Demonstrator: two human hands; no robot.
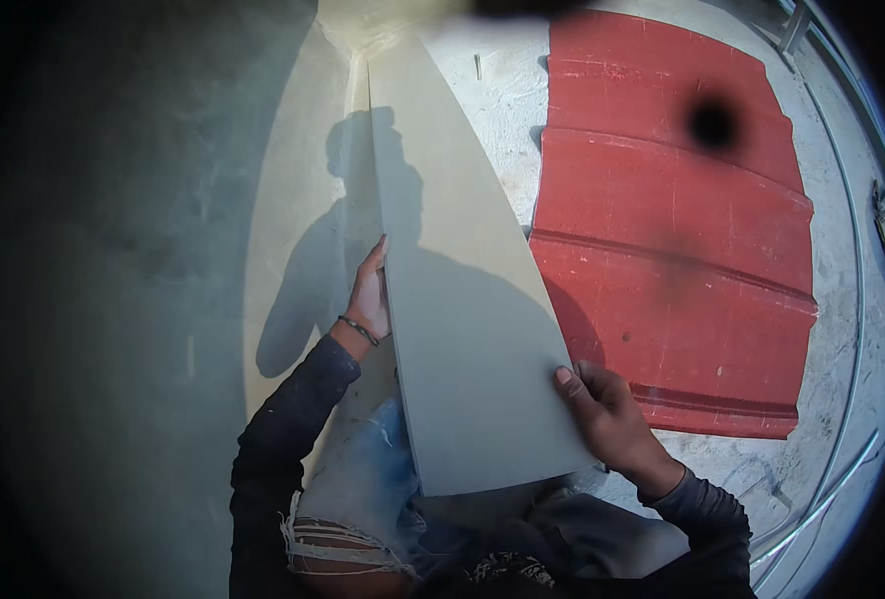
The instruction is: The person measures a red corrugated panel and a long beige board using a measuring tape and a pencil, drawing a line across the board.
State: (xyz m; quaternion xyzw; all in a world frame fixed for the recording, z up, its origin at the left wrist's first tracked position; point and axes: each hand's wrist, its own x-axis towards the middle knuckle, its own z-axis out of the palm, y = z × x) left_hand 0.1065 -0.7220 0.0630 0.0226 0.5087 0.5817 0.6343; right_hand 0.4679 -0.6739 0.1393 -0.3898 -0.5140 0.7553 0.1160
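Observation:
A long flat grey board lies in front of me, its near end above my lap and its far end close to the pale corner at the top. My left hand holds the board's left edge, with part of the fingers hidden behind it. At the right edge, near the close corner, my right hand grips the board. Its thumb rests on the top face and the other fingers curl around the edge and underneath.
Right of the board, a red ribbed metal sheet lies on the rough pale floor. A smooth grey-beige wall rises along my left. Thin pipes or cables run along the far right. My shadow falls across board and wall.

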